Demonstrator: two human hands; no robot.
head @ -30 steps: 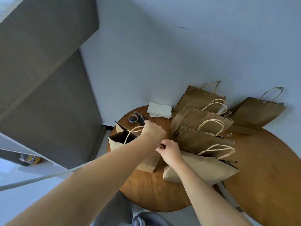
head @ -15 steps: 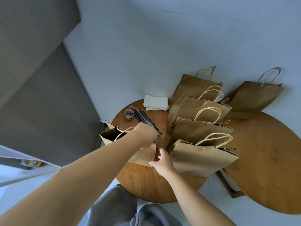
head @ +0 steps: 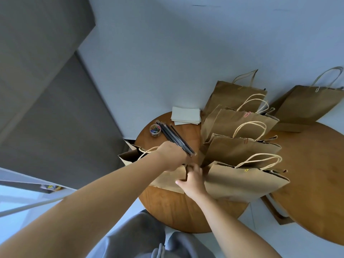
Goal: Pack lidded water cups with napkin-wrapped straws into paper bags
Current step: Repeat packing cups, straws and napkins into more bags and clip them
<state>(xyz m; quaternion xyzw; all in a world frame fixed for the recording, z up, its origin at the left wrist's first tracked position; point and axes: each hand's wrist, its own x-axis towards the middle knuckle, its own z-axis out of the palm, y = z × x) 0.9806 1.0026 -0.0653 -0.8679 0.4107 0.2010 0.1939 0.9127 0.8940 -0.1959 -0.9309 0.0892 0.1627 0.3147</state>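
- The left hand (head: 172,157) is curled over the top edge of an open paper bag (head: 167,178) at the near-left rim of the round worktop (head: 176,211); it seems to grip the bag's rim, though the fingers are hidden behind the knuckles.
- The right hand (head: 193,178) is pressed against the same bag's right side, thumb out to the left and fingers bent onto the paper, pinching its edge.
- The two hands lie close together, the left above and left of the right.
- The bag's mouth opens to the left, off the worktop's edge; one cord handle (head: 147,150) shows by the left wrist. What the bag holds cannot be seen.
- A bundle of dark straws (head: 175,138) lies on the worktop just beyond the left hand, its long axis running from upper left to lower right, the near end by the left knuckles.
- A small jar of coloured paper clips (head: 155,129) stands at the straws' far end, and a stack of pale napkins (head: 186,118) lies past it by the wall.
- Four closed bags (head: 240,151) stand in an overlapping row to the right of the hands, handles up, each with a clip at its top edge.
- A fifth bag (head: 309,107) leans on the wall over a second worktop (head: 316,183), cut off at the right edge.
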